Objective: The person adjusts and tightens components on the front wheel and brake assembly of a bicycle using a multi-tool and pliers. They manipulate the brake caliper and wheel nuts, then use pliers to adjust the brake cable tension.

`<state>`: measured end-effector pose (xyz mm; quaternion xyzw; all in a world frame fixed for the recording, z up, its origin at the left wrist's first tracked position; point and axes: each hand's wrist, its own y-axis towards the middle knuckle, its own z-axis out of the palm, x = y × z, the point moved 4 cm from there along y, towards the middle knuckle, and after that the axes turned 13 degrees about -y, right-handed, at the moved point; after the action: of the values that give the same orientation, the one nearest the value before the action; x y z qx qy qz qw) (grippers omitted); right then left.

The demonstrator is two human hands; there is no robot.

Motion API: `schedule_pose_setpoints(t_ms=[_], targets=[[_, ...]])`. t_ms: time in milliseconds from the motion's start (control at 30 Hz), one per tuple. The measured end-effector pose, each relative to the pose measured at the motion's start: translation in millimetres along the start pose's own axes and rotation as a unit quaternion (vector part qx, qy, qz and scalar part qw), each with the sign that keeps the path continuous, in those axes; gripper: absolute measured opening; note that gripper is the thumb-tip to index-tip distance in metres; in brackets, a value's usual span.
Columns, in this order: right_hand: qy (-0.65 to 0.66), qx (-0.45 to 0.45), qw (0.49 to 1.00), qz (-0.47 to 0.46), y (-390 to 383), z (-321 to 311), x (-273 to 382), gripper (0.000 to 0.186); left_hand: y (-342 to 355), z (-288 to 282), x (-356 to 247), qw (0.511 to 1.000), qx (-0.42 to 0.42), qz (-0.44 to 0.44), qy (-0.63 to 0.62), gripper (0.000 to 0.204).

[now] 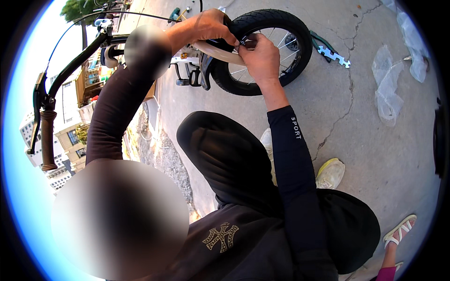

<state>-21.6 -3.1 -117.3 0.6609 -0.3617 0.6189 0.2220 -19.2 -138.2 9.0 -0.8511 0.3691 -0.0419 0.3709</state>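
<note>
Both my hands meet at a small bicycle's wheel (pixel 303 49), which has a black tyre and thin spokes. My left hand (pixel 211 27) reaches over a cream curved mudguard (pixel 219 52), its fingers closed near the tyre's inner edge. Right beside it, my right hand (pixel 262 58) is closed in a pinch at the mudguard's end, in front of the spokes. Whatever small part sits between the fingertips is hidden. Dark sleeves cover both forearms.
Pliers (pixel 319 41) and a flat silver multi-slot wrench (pixel 333 56) lie right of the wheel. Clear plastic bags (pixel 388 86) are further right on cracked concrete. The handlebar (pixel 58 82) rises at left, near a pedal (pixel 188 80). Another person's sandalled foot (pixel 400 230) is at lower right.
</note>
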Motion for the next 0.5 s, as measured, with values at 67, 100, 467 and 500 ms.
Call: schedule_pose_setpoints(t_ms=[67, 100, 467, 500], targets=[[-0.047, -0.039, 0.998, -0.013, -2, -4, 5, 0.03, 0, 0, 0, 1.0, 0.003, 0.0, -0.003, 0.06], [-0.057, -0.049, 0.997, -0.027, -2, -7, 6, 0.032, 1, 0, 0, 1.0, 0.002, 0.001, 0.001, 0.06], [-0.11, -0.057, 0.983, -0.135, 13, -5, 11, 0.035, 1, -1, 3, 1.0, 0.012, 0.009, 0.008, 0.061], [-0.112, -0.053, 0.983, -0.135, 13, -5, 12, 0.034, 1, -1, 2, 1.0, 0.012, 0.011, 0.011, 0.063]])
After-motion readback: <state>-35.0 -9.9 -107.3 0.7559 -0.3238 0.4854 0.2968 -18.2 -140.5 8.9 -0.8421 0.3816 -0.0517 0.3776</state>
